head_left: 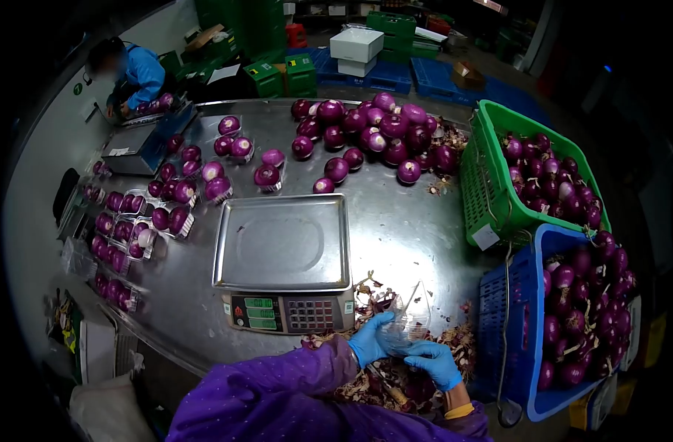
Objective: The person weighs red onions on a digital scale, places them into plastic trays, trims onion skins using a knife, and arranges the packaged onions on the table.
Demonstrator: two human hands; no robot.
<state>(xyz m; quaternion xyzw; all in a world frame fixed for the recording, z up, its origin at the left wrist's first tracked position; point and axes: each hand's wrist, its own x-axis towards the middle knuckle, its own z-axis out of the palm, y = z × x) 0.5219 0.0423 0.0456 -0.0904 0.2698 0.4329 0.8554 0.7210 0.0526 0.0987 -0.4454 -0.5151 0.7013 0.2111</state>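
Note:
Both of my hands wear blue gloves and hold a clear plastic tray (409, 318) over the front of the steel table. My left hand (370, 340) is closed on the tray's left side. From the right, my right hand (434, 362) grips its lower edge, with the fingertips partly hidden. Dry onion skins (381, 379) lie beneath and around the hands. Just left of them stands a weighing scale (281, 243) with a bare metal pan. A pile of red onions (381, 129) sits at the back of the table.
A green crate (480, 169) and a blue crate (509, 295), both full of red onions, stand at the right. Several trays with onions (176, 221) line the table's left side. A person in blue (143, 74) works at the far left. Pallets (439, 77) lie behind.

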